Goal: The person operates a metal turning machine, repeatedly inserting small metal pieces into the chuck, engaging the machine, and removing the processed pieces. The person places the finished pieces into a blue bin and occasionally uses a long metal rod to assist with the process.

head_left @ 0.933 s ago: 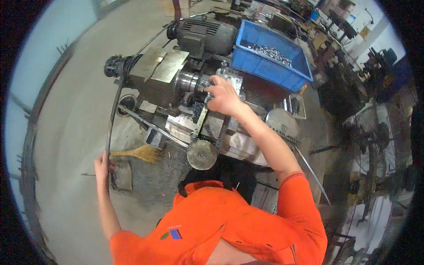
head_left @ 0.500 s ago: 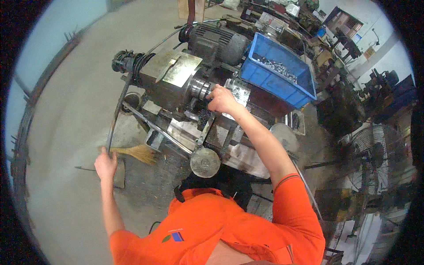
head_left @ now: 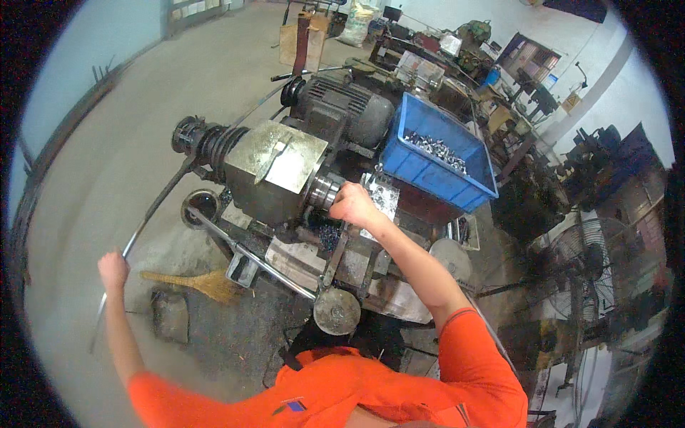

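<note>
Long bar (head_left: 164, 195) swung farther left of spindle (head_left: 323, 192), clamped in left hand (head_left: 113, 271) | lever stroke judged under way | right hand (head_left: 354, 205) kept at spindle, grip hidden, cannot be told

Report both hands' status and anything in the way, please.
Left hand closed on long metal rod. Right hand at lathe spindle, grip hidden. Blue plastic crate beyond, clear of both hands.

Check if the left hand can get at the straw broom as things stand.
Probably not right away: the left hand is closed around the long bar, and the straw broom appears to lie on the floor.
</note>
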### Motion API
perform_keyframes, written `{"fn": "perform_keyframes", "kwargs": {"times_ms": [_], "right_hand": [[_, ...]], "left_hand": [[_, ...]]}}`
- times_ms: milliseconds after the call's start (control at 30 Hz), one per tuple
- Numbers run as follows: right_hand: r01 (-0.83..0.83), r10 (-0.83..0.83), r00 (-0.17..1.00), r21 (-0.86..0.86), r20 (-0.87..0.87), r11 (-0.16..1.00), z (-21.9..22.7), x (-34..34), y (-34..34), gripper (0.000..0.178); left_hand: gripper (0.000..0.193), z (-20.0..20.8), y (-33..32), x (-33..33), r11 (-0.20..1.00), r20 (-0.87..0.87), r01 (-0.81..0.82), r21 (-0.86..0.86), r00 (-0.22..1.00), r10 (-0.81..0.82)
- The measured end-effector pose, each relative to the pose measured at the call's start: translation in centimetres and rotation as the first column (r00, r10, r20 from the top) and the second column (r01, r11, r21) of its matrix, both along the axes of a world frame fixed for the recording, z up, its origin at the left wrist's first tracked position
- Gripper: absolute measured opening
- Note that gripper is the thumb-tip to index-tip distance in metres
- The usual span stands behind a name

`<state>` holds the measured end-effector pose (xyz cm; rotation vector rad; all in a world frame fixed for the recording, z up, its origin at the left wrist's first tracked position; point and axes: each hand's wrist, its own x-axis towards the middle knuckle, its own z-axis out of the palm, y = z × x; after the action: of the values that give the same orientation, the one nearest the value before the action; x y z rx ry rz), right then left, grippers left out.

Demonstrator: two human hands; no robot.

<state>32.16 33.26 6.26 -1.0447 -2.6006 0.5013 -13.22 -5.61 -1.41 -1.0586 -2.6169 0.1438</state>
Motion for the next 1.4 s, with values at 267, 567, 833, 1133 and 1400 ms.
{"fn": "perform_keyframes", "kwargs": {"times_ms": [267,567,833,1133,1400], "right_hand": [[-0.021,0.022,0.991,0.011,-0.134,1.0,0.3,1.8,-0.6,0.02],[0.183,-0.104,0.937,0.215,-0.334,0.959,1.4,19.5,-6.2,0.031],[0.623,-0.631,0.768,-0.102,-0.113,0.776,-0.9,37.2,-14.3,0.029],[0.853,-0.881,0.413,0.242,0.231,0.463,-7.1,51.6,-18.4,0.043],[0.953,-0.852,0.086,0.206,0.516,0.22,-10.0,55.7,-20.3,0.036]], "left_hand": [[0.013,3.1,2.7,1.9,0.987,0.173,-0.155,0.033,0.974,0.147],[0.031,-13.7,9.9,11.7,0.928,0.685,-0.041,0.369,0.688,-0.242],[0.04,-18.1,15.7,16.7,0.787,0.369,0.598,-0.15,0.773,-0.516],[0.032,-11.5,15.4,16.7,0.902,0.496,0.367,-0.228,0.841,-0.217],[0.041,-9.6,13.7,12.5,0.85,0.841,-0.166,0.501,0.327,-0.431]]}}
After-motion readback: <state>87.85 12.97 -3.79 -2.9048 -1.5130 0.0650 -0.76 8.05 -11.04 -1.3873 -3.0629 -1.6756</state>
